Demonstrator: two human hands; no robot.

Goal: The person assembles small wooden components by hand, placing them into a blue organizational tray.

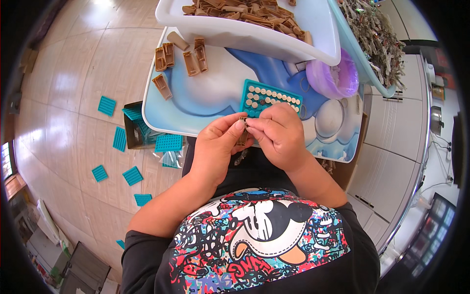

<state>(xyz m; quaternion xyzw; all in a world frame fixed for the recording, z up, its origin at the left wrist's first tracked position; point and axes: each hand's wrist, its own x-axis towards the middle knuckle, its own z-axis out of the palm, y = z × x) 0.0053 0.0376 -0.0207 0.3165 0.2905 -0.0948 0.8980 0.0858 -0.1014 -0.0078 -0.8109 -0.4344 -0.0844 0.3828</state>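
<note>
In front of my lap, my left hand (220, 139) is closed around a small brown plastic shell (242, 139), held roughly upright. My right hand (280, 132) pinches at the top end of the same shell; its fingertips hide whether a small part sits between them. Just beyond my hands lies a teal tray (244, 93) with rows of small round cream-coloured pieces (263, 91), some of its slots vacant. Several more brown shells (190, 63) lie at the left end of the small blue-and-white table (205, 93). Something thin and dark dangles below my hands.
A white bin (245, 25) of brown shells stands at the table's far side. To its right are a purple basket (342, 81) and a light-blue bin (364, 61) heaped with grey wired parts. Left of the table, teal trays (132, 175) lie on the floor beside a dark box (133, 139).
</note>
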